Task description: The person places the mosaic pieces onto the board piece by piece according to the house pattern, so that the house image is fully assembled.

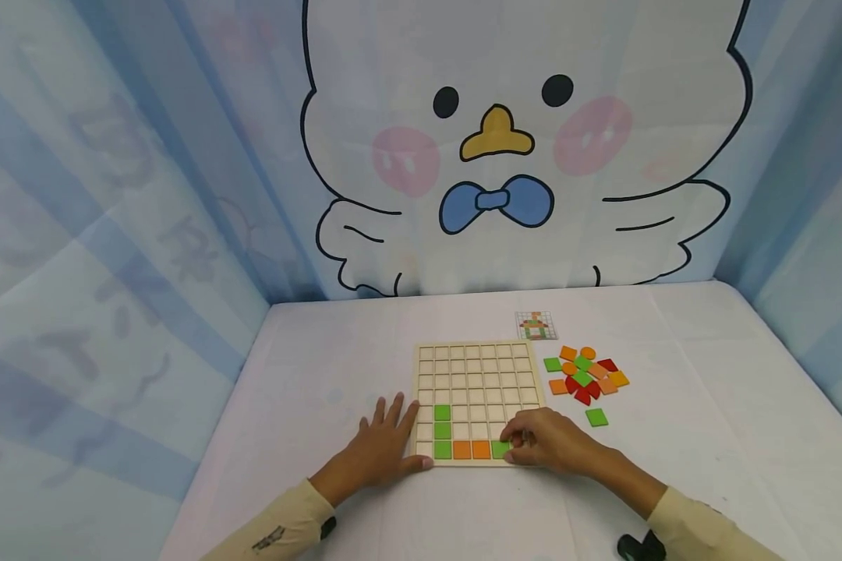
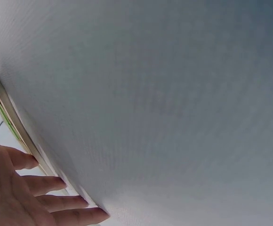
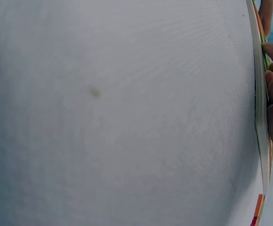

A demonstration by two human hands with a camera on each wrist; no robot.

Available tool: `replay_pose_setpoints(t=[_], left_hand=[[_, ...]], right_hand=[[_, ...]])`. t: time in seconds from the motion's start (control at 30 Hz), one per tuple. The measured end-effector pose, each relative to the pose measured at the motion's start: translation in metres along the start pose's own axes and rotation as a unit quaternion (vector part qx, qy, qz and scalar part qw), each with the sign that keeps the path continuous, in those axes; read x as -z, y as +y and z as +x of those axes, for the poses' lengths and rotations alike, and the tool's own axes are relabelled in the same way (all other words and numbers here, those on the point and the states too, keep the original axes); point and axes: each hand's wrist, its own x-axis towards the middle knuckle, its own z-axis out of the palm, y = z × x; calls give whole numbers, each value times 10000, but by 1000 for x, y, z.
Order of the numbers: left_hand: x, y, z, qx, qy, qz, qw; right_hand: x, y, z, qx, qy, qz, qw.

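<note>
A square wooden grid board [image 1: 475, 382] lies flat on the table in the head view. Its lower left holds a column of green tiles [image 1: 442, 430], with orange tiles [image 1: 472, 449] to the right along the bottom row. My right hand [image 1: 550, 440] has its fingers curled at a green square tile [image 1: 500, 449] in that bottom row; thumb and index finger meet at its right side, partly hiding it. Spread along the board's left edge, my left hand [image 1: 379, 448] touches it with thumb and fingers. The left wrist view shows this hand [image 2: 14, 188] against the board's side.
Right of the board lies a loose pile of green, orange and red pieces [image 1: 582, 378], with one green tile [image 1: 596, 418] apart from it. A small pattern card [image 1: 536, 326] sits behind the board. A curtain with a cartoon bird [image 1: 498, 140] hangs behind the white table [image 1: 344, 358].
</note>
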Motion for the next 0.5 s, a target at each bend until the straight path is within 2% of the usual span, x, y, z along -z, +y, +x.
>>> replay_pose_setpoints(t=[0.27, 0.5], left_hand=[[-1, -1, 1, -16, 8, -24, 10000], [-1, -1, 1, -16, 24, 5, 10000]], right_hand=[[11, 3, -5, -73, -177, 210, 9996], [37, 20, -13, -409, -26, 39, 9992]])
